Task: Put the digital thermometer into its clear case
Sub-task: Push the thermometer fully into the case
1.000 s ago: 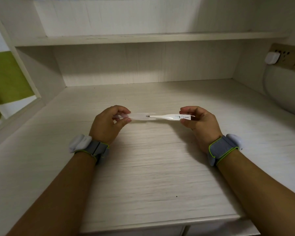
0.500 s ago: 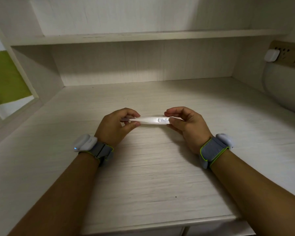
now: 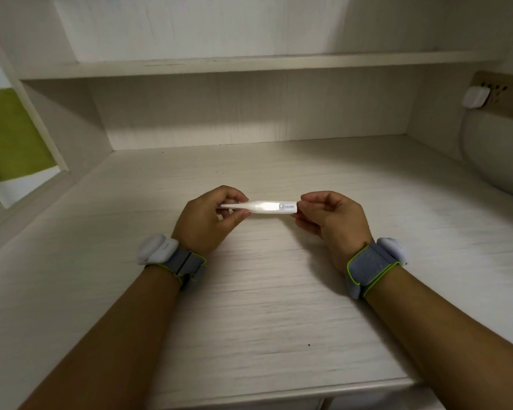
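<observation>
The white digital thermometer [image 3: 267, 207] lies horizontally inside its clear case [image 3: 290, 207], held above the desk between both hands. My left hand [image 3: 211, 220] pinches the narrow left end between thumb and fingers. My right hand [image 3: 329, 221] pinches the wide right end with its fingertips. The thermometer's tip is partly hidden behind my left fingers. Both wrists wear grey bands with white sensors.
The pale wooden desk [image 3: 264, 306] sits in an alcove with a shelf [image 3: 249, 65] above. A wall socket with a white plug [image 3: 476, 97] is at the upper right, a white rounded object [image 3: 498, 161] below it. The desk's front edge runs near the bottom.
The thermometer has slid into the case from the right. My hands came closer together, then spread slightly; the right hand now holds only the end of the case.
</observation>
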The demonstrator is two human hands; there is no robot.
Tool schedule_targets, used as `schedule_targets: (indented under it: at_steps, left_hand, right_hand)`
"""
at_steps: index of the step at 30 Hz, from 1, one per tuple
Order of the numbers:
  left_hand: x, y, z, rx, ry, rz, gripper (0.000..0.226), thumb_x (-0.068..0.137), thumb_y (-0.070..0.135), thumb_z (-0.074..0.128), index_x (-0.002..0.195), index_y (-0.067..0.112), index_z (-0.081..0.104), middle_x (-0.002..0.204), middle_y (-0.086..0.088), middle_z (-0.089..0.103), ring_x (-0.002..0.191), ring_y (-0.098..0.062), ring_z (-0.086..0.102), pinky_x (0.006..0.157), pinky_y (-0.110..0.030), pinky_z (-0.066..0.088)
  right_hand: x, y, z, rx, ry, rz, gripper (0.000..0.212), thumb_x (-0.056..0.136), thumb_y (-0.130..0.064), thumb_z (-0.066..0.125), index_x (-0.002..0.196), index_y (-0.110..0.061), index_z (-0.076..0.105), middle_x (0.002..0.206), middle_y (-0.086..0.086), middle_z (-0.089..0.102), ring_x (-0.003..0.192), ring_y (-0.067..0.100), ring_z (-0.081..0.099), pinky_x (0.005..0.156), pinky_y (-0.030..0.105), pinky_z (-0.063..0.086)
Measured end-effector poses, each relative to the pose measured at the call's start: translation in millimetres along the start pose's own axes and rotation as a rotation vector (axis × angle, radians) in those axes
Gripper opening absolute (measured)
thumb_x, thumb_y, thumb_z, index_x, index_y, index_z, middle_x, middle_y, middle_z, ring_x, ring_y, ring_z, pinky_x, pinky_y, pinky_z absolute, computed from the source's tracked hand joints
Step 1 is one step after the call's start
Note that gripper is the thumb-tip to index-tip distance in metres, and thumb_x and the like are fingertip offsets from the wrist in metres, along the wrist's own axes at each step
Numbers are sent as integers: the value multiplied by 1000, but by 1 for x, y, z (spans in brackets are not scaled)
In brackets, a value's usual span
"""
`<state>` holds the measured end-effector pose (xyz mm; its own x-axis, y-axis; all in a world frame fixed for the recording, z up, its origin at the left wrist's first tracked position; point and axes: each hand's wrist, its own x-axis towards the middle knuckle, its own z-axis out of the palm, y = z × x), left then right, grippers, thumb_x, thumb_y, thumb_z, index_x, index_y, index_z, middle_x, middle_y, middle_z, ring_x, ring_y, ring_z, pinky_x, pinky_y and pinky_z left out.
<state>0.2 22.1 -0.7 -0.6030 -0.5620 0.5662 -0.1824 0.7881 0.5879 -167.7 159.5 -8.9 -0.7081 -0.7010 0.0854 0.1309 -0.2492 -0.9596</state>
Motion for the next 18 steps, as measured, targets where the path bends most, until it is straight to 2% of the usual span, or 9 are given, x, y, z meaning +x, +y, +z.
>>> schedule_targets:
  at_steps: [4,8,12,15,18]
  left_hand:
    - [2,-1,3,-2,34,-43,15,75,27,71,88,32,65,78,18,64,73,-2,58,62,-8,44]
    - [2,1,9,2,53,-80,15,74,23,72,88,27,66,76,22,60,71,13,55,62,-1,39]
    - [1,-1,9,16,49,-120,15,74,21,72,88,24,67,75,20,60,66,8,55,60,0,38]
    - [2,0,9,-50,53,-184,14,75,20,72,84,28,65,76,23,59,67,11,56,58,1,37]
    - [3,1,7,-88,33,-212,14,76,20,71,85,28,64,76,19,60,68,7,56,58,0,38]
  right_hand:
    - [-2,-1,4,-54,-31,-48,12,82,0,65,91,-8,69,81,14,71,78,21,70,79,31,60]
    - [-3,0,6,-123,-63,-76,23,83,9,58,95,-7,70,95,18,71,87,22,69,90,34,56]
    - [-6,0,7,-176,-111,-51,34,80,14,58,111,-1,65,108,23,69,98,27,66,100,39,49]
    - [-7,-5,7,-126,-128,-77,36,80,12,61,111,-6,64,105,18,69,99,26,66,99,33,49]
    - [-8,-5,7,-161,-138,-135,36,80,9,63,111,-10,65,100,11,69,94,22,66,93,22,52]
